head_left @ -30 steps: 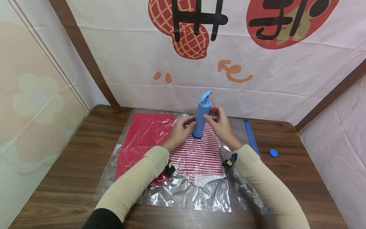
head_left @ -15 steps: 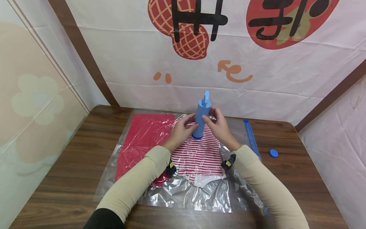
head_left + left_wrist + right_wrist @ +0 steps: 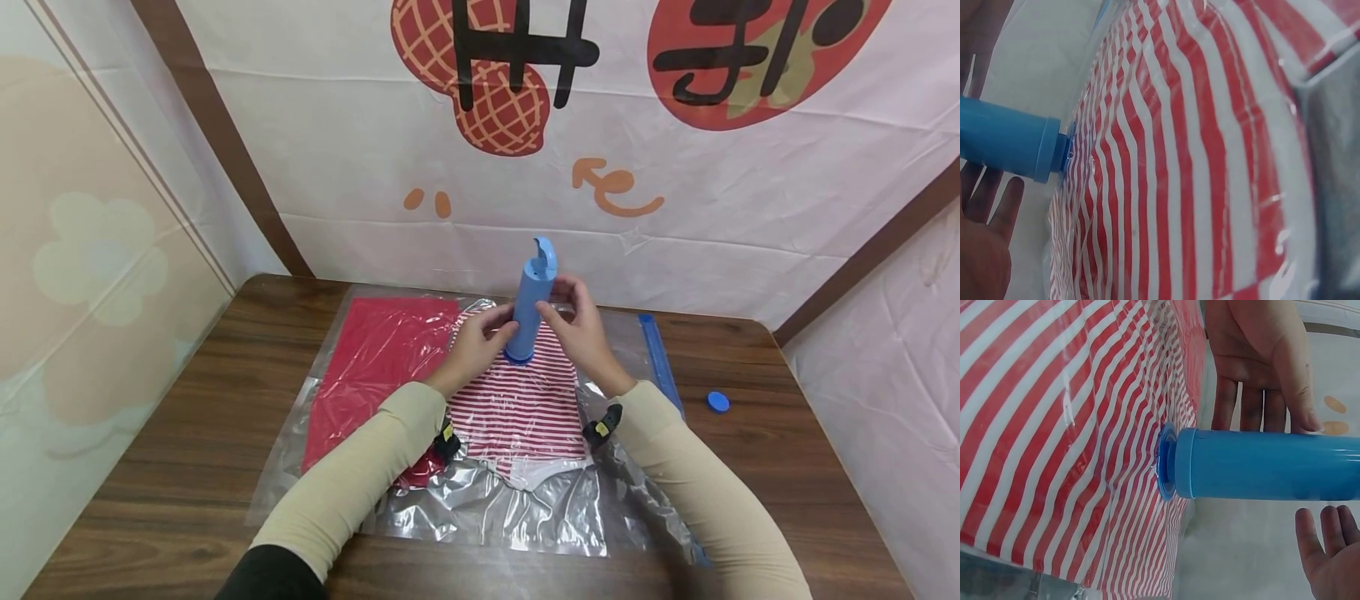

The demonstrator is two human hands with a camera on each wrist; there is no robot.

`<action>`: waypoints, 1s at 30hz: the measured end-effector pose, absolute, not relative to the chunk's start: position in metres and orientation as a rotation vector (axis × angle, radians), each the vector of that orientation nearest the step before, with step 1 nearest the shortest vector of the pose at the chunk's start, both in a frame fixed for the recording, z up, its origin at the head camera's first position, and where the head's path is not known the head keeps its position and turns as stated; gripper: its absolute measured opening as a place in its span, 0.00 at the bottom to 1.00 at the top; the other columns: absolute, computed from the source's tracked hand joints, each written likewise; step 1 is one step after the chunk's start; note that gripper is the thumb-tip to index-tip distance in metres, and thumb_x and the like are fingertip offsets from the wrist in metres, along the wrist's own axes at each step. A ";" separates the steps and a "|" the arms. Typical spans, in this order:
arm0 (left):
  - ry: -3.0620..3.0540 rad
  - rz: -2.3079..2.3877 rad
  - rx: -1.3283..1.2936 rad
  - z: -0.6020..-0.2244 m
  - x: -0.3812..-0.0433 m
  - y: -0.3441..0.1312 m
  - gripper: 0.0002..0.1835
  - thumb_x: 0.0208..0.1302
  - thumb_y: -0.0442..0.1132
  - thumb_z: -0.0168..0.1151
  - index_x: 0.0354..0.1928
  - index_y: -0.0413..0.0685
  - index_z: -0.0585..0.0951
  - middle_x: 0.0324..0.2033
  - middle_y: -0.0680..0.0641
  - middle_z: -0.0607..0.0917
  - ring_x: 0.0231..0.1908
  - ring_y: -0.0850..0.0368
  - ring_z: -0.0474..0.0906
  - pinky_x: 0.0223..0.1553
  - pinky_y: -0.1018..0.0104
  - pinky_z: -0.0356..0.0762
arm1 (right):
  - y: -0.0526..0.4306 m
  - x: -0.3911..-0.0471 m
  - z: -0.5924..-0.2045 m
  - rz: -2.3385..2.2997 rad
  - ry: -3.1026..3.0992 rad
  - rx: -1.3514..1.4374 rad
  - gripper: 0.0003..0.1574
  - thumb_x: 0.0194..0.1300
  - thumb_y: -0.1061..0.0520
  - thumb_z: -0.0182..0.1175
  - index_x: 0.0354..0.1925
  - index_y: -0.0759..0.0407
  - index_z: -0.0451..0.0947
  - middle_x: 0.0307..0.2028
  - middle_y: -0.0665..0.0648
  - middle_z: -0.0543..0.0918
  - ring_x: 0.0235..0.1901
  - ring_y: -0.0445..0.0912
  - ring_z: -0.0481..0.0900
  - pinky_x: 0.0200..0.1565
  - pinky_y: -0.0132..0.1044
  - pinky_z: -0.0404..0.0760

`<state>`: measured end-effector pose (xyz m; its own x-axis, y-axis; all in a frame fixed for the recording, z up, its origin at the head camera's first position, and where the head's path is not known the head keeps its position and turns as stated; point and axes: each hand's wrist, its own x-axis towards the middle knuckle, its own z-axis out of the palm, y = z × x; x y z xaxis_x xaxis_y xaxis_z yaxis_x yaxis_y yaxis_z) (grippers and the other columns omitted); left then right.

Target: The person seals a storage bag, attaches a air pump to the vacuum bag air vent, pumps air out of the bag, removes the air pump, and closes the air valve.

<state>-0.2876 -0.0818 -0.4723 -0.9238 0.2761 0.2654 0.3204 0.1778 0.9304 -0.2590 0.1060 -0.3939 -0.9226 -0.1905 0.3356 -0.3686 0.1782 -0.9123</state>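
Note:
A blue hand pump (image 3: 531, 304) stands nearly upright, its lower end on the valve of a clear vacuum storage bag (image 3: 420, 500). Inside the bag lies red-and-white striped fabric (image 3: 517, 417). My left hand (image 3: 472, 346) holds the pump from the left, its thumb at the side and its fingers reaching behind. On the other side is my right hand (image 3: 581, 329); its relaxed fingertips show a small gap to the barrel in the right wrist view. A blue rim (image 3: 1166, 461) rings the pump's nozzle there.
Folded red fabric (image 3: 367, 367) lies under clear plastic on the left. A blue zip strip (image 3: 660, 358) runs along the bag's right edge. Farther right, a round blue cap (image 3: 717, 402) lies on the wooden table (image 3: 165, 467). A printed cloth (image 3: 337, 167) hangs behind.
The pump's top handle has turned, from pointing right to edge-on and then leaning the other way. Both hands stay around the pump with small finger shifts. The bag has not moved.

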 end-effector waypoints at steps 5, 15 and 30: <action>-2.346 -1.876 -0.587 -0.473 -0.289 -0.082 0.21 0.74 0.39 0.61 0.64 0.40 0.77 0.58 0.41 0.83 0.59 0.49 0.80 0.59 0.58 0.79 | 0.108 -0.266 -0.406 1.821 -2.290 0.565 0.29 0.75 0.68 0.55 0.68 0.75 0.59 0.60 0.75 0.72 0.59 0.62 0.72 0.59 0.52 0.73; -2.350 -1.954 -0.567 -0.472 -0.290 -0.077 0.27 0.72 0.36 0.64 0.70 0.39 0.72 0.63 0.38 0.79 0.63 0.46 0.76 0.61 0.60 0.78 | 0.104 -0.275 -0.419 1.806 -2.256 0.598 0.34 0.71 0.67 0.62 0.70 0.70 0.60 0.58 0.71 0.75 0.57 0.61 0.74 0.61 0.58 0.73; -2.418 -1.910 -0.583 -0.473 -0.287 -0.082 0.24 0.76 0.43 0.59 0.69 0.42 0.74 0.63 0.42 0.80 0.64 0.50 0.76 0.63 0.58 0.76 | 0.107 -0.280 -0.428 1.786 -2.263 0.544 0.33 0.71 0.63 0.63 0.67 0.68 0.61 0.57 0.67 0.75 0.56 0.55 0.75 0.60 0.52 0.76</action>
<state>-0.2870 -0.0815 -0.4732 -0.9308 0.2835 0.2307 0.2901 0.1894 0.9381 -0.2798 0.1074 -0.4285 -0.9103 -0.1572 0.3828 -0.4089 0.1987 -0.8907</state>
